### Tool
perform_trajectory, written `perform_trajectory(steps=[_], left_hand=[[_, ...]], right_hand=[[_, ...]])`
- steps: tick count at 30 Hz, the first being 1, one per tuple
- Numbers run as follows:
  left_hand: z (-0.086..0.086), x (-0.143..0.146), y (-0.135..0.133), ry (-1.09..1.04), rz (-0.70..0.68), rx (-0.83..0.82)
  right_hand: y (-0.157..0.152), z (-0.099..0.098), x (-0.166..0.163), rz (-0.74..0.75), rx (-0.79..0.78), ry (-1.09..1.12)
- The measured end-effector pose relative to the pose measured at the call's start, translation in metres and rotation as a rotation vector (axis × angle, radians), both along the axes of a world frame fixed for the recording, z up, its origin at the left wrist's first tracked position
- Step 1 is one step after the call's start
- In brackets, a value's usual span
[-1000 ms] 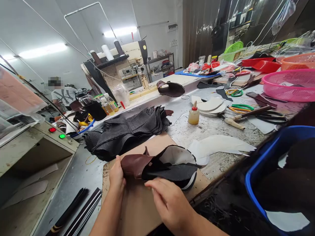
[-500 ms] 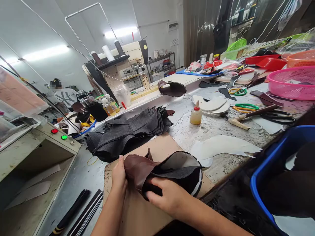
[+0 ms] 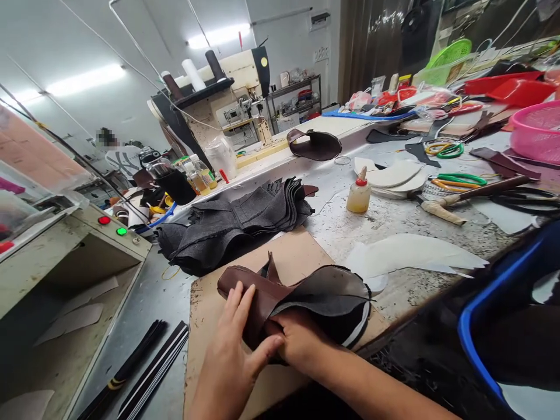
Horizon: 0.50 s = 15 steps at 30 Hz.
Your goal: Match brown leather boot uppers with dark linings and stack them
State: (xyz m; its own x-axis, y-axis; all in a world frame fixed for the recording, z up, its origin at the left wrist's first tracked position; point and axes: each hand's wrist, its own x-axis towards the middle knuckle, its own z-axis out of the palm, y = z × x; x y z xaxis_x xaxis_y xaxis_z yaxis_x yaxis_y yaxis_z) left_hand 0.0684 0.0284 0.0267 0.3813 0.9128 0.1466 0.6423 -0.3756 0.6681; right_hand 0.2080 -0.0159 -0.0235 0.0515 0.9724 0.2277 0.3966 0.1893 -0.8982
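A brown leather piece (image 3: pixel 251 287) with a dark grey lining (image 3: pixel 332 300) lies folded on a cardboard sheet (image 3: pixel 297 256) near the bench's front edge. My left hand (image 3: pixel 234 350) lies flat on the brown leather, fingers stretched out and apart. My right hand (image 3: pixel 297 344) is tucked under the fold, fingers curled round the leather's near edge. A white piece peeks out beneath the lining at the right.
A stack of dark grey felt pieces (image 3: pixel 236 224) sits behind the cardboard. White paper shapes (image 3: pixel 411 251), a glue bottle (image 3: pixel 359 195), a hammer (image 3: pixel 472 195) and scissors lie to the right. A blue bin (image 3: pixel 494 303) stands at right, a machine (image 3: pixel 70 256) at left. Another person works at far left.
My left hand moved from the leather's left end onto its top and opened flat. My right hand slid under the fold and closed on it. The lining now covers the white piece.
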Motion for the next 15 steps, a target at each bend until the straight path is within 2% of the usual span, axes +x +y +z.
perform_trajectory(steps=[4, 7, 10, 15], left_hand=[[0.013, -0.012, 0.001, -0.033, 0.182, -0.077], [0.023, -0.016, 0.007, -0.124, 0.282, -0.238], [0.031, -0.012, 0.004, -0.223, 0.295, -0.371], [0.036, -0.005, -0.004, -0.373, 0.308, -0.432]], right_hand=[[0.004, 0.003, -0.002, -0.036, 0.034, -0.004], [0.006, 0.009, -0.001, -0.068, 0.054, -0.013], [0.006, 0.020, 0.000, -0.024, 0.080, -0.057], [0.006, 0.038, -0.009, 0.019, 0.163, -0.097]])
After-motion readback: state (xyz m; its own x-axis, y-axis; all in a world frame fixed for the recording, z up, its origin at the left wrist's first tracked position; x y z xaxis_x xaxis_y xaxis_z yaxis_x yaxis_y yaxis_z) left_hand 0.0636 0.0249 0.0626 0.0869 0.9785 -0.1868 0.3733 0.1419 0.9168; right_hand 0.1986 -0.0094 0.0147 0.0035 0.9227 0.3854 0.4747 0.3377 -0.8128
